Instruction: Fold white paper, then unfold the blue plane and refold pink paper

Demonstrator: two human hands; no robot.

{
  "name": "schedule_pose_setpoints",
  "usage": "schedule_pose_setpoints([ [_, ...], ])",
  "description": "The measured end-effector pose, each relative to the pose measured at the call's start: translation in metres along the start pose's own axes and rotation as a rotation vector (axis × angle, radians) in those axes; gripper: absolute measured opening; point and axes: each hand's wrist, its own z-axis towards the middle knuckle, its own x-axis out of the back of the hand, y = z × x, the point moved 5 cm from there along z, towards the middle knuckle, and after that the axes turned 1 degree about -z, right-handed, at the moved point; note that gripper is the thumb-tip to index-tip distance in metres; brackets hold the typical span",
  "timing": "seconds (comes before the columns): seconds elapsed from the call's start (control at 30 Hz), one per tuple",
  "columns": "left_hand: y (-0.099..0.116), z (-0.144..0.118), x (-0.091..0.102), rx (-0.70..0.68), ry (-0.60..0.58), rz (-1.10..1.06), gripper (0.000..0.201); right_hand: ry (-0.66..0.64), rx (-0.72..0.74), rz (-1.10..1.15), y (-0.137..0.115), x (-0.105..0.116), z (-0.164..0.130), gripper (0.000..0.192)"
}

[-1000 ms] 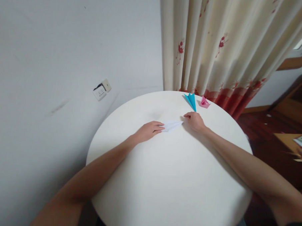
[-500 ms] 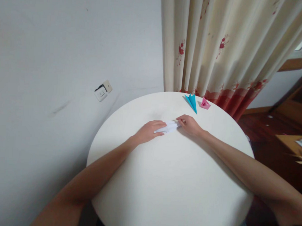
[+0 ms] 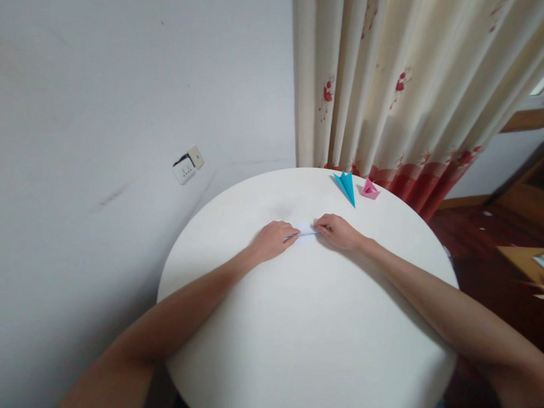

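Observation:
A small folded piece of white paper (image 3: pixel 305 231) stretches between my two hands, just above or on the white round table (image 3: pixel 312 314). My left hand (image 3: pixel 273 239) pinches its left end, with the thumb in front and the fingers behind. At the right end, my right hand (image 3: pixel 336 229) grips the paper between thumb and curled fingers. Both ends of the paper are hidden by my fingers, and its near edge shows as a thin line.
Beyond my right hand lie a blue paper plane (image 3: pixel 346 186) and a pink folded paper piece (image 3: pixel 370 189), near the table's far edge. A wall socket (image 3: pixel 184 170) is on the left wall. A flowered curtain (image 3: pixel 376 82) hangs behind the table.
My left hand has closed from lying spread over the paper to pinching its end. The paper has tilted from flat to nearly edge-on, and my right hand has shifted slightly.

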Motion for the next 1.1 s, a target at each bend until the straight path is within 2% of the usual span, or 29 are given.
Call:
schedule_pose_setpoints([
  [0.1,-0.005,0.000,0.002,0.061,0.040,-0.085,0.034,0.079,-0.035,0.012,0.004,-0.001,-0.001,0.033],
  [0.23,-0.017,0.001,0.001,0.169,0.095,-0.239,0.028,0.186,-0.163,0.048,0.014,0.000,-0.001,0.033],
  [0.37,-0.022,0.001,-0.001,0.190,0.073,-0.254,0.021,0.238,-0.262,0.071,0.023,0.002,0.000,0.032],
  [0.47,-0.023,0.001,-0.003,0.192,0.044,-0.220,0.019,0.243,-0.309,0.066,0.029,0.002,0.001,0.031],
  [0.63,-0.023,0.000,-0.005,0.174,0.083,-0.243,0.019,0.236,-0.367,0.076,0.038,0.000,0.001,0.030],
  [0.83,-0.018,0.001,0.000,0.129,0.020,-0.287,0.011,0.222,-0.372,0.092,0.039,-0.002,0.001,0.030],
  [0.97,-0.018,0.000,0.011,0.167,0.097,-0.370,0.007,0.223,-0.376,0.117,0.038,-0.001,0.000,0.030],
  [1.1,-0.026,0.000,0.017,0.324,0.225,-0.527,0.012,0.292,-0.375,0.209,0.035,0.001,-0.001,0.029],
])
